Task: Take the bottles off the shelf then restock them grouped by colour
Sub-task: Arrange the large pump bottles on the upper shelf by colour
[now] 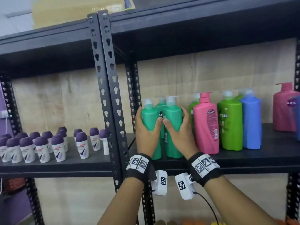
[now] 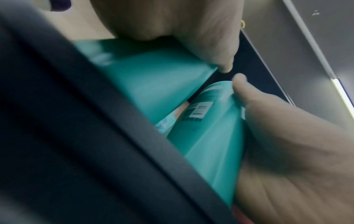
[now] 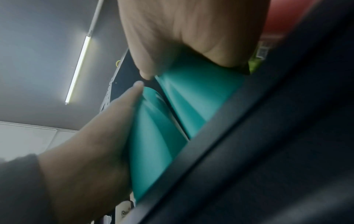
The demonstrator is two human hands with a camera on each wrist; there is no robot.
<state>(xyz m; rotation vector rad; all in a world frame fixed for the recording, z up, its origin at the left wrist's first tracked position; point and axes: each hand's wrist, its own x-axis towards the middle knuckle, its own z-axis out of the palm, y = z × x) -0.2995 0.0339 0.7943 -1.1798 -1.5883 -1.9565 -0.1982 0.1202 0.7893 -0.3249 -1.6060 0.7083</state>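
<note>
Two teal-green pump bottles stand side by side at the left end of the black shelf [image 1: 243, 158]. My left hand [image 1: 149, 125] grips the left teal bottle [image 1: 148, 116], thumb in front and fingers round its far side. My right hand [image 1: 173, 125] grips the right teal bottle [image 1: 172, 114] the same way, and the two thumbs nearly touch. A third teal bottle [image 1: 160, 105] stands behind them. In the left wrist view my left hand [image 2: 172, 27] holds its bottle [image 2: 153, 83]. The right wrist view shows my right hand [image 3: 191, 37] on its bottle [image 3: 201, 98].
To the right stand a pink bottle [image 1: 206, 125], a lime-green bottle [image 1: 229, 125], a blue bottle [image 1: 250, 124] and another pink bottle [image 1: 284, 111]. Black uprights [image 1: 105, 78] border the bay on the left, with several purple-capped roll-ons [image 1: 42, 145] beyond them.
</note>
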